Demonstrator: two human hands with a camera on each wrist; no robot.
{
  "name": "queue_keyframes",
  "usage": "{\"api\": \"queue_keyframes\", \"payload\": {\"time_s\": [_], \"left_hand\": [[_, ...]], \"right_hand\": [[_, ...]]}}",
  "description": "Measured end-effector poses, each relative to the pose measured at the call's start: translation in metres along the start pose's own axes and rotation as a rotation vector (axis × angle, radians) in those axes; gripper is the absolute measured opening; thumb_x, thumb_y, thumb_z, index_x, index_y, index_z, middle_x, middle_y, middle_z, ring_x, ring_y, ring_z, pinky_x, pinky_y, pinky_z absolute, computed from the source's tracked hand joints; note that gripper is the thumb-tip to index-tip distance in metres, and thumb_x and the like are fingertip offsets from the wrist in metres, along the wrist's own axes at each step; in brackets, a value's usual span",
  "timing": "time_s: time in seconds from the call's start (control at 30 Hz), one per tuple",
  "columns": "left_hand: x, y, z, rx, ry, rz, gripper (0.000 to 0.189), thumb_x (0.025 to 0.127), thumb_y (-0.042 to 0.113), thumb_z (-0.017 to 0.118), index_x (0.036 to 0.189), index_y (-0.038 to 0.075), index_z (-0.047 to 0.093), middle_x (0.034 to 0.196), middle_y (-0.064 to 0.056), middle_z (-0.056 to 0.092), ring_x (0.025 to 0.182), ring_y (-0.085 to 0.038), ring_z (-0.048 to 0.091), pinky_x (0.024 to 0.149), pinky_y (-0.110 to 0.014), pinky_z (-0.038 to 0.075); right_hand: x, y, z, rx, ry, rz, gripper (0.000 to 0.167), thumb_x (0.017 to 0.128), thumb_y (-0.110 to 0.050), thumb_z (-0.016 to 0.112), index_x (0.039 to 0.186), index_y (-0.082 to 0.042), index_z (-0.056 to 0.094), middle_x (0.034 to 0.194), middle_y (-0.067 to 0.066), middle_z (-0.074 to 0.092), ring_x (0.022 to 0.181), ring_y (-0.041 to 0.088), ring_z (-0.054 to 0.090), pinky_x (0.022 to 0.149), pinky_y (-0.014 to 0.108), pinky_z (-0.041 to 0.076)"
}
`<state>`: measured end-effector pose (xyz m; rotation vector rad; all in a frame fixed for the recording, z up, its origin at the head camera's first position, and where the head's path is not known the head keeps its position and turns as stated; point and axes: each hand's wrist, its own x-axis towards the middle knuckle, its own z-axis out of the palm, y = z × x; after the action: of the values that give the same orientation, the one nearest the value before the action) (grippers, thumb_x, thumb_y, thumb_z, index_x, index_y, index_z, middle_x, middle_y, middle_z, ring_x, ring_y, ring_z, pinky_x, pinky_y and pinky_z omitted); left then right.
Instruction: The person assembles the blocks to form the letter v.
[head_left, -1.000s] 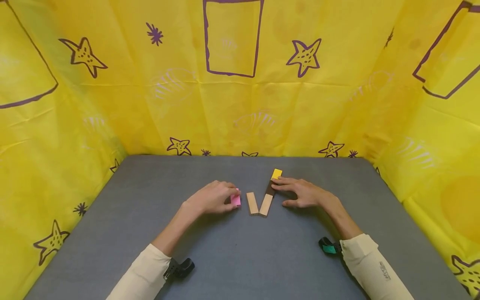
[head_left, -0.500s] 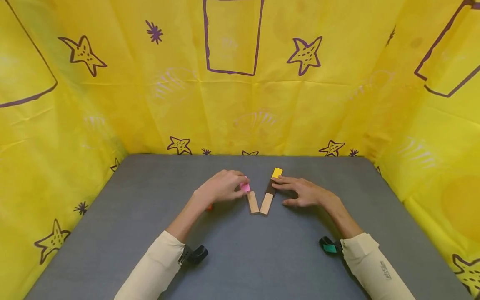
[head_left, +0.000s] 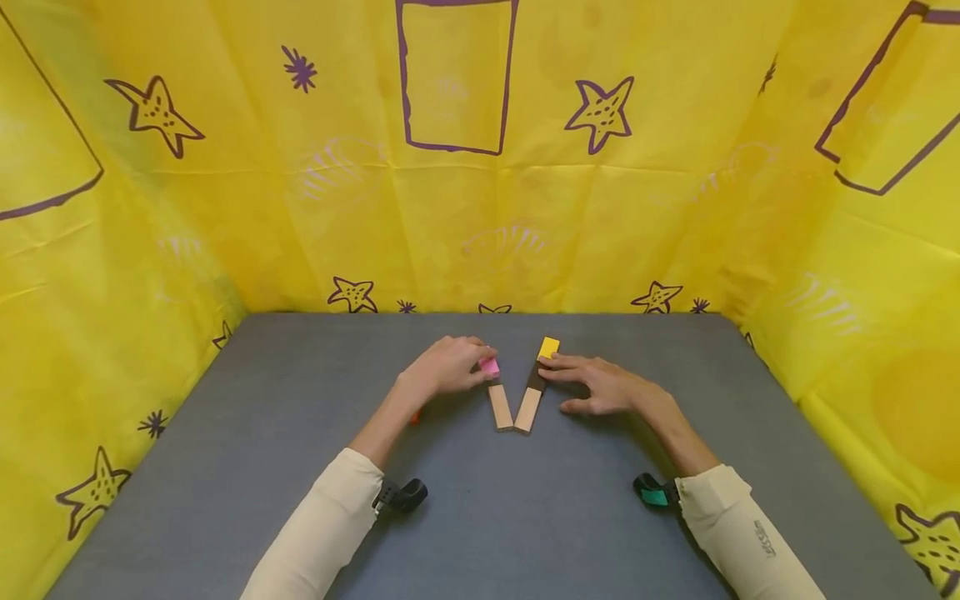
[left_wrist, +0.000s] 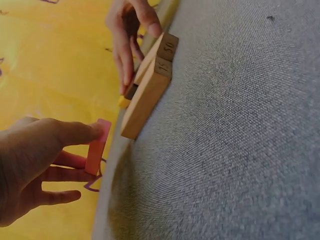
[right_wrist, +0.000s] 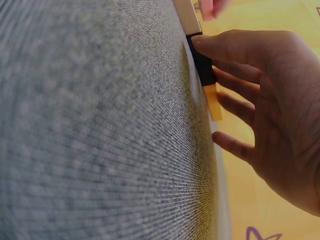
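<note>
In the head view my left hand [head_left: 448,367] pinches a small pink block [head_left: 490,367] between thumb and fingers. It hangs just beyond the far end of the left plain wooden block [head_left: 501,408]. Another plain wooden block [head_left: 527,410] meets it at the near ends, forming a V. A dark brown block [head_left: 536,377] and a yellow block [head_left: 549,348] continue the right arm of the V in line. My right hand [head_left: 607,386] rests its loosely extended fingertips at the brown and yellow blocks. In the left wrist view, the pink block [left_wrist: 98,146] appears off the table.
A red-orange piece [head_left: 415,418] shows partly from behind my left wrist. Grey cloth covers the table [head_left: 480,517]. Yellow patterned curtains [head_left: 450,233] enclose its back and sides. Each wrist wears a black band camera, the left one [head_left: 405,496] hanging low.
My left hand has carried the pink block rightward and away from me, to the left wooden block's far end. The red-orange piece has come into sight. My right hand has stayed put.
</note>
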<state>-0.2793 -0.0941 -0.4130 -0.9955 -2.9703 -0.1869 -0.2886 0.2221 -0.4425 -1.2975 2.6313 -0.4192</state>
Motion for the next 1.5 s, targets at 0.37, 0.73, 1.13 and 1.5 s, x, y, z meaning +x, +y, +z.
{"api": "queue_keyframes", "payload": {"time_s": [0.37, 0.73, 1.13, 1.5], "left_hand": [[0.011, -0.009, 0.016, -0.072, -0.050, -0.009, 0.038, 0.105, 0.029, 0.063, 0.141, 0.016, 0.068, 0.141, -0.009, 0.068, 0.131, -0.029, 0.065, 0.110, -0.049, 0.054], [0.010, -0.009, 0.013, -0.138, -0.100, 0.037, 0.037, 0.106, 0.028, 0.063, 0.140, 0.015, 0.068, 0.145, -0.011, 0.066, 0.136, -0.030, 0.061, 0.116, -0.050, 0.050], [0.007, -0.008, 0.011, -0.171, -0.154, 0.055, 0.039, 0.108, 0.029, 0.058, 0.146, 0.020, 0.064, 0.160, -0.009, 0.053, 0.149, -0.032, 0.051, 0.121, -0.064, 0.040], [0.005, -0.008, 0.011, -0.180, -0.158, 0.043, 0.040, 0.108, 0.029, 0.057, 0.147, 0.020, 0.063, 0.161, -0.010, 0.052, 0.150, -0.031, 0.050, 0.122, -0.061, 0.041]], "right_hand": [[0.001, 0.001, 0.003, 0.007, 0.006, -0.018, 0.065, 0.098, -0.036, 0.067, 0.157, -0.014, 0.050, 0.169, 0.010, 0.039, 0.157, 0.039, 0.036, 0.122, 0.068, 0.034], [0.001, 0.003, 0.002, 0.002, -0.004, -0.008, 0.065, 0.098, -0.035, 0.067, 0.157, -0.015, 0.049, 0.170, 0.010, 0.037, 0.158, 0.038, 0.034, 0.123, 0.068, 0.033], [0.002, 0.004, 0.002, 0.012, 0.010, -0.007, 0.064, 0.098, -0.034, 0.068, 0.157, -0.015, 0.050, 0.169, 0.008, 0.039, 0.158, 0.036, 0.036, 0.122, 0.066, 0.035], [0.003, 0.004, 0.001, 0.009, 0.008, -0.015, 0.065, 0.098, -0.034, 0.068, 0.157, -0.015, 0.050, 0.169, 0.009, 0.039, 0.158, 0.036, 0.036, 0.122, 0.065, 0.037]]}}
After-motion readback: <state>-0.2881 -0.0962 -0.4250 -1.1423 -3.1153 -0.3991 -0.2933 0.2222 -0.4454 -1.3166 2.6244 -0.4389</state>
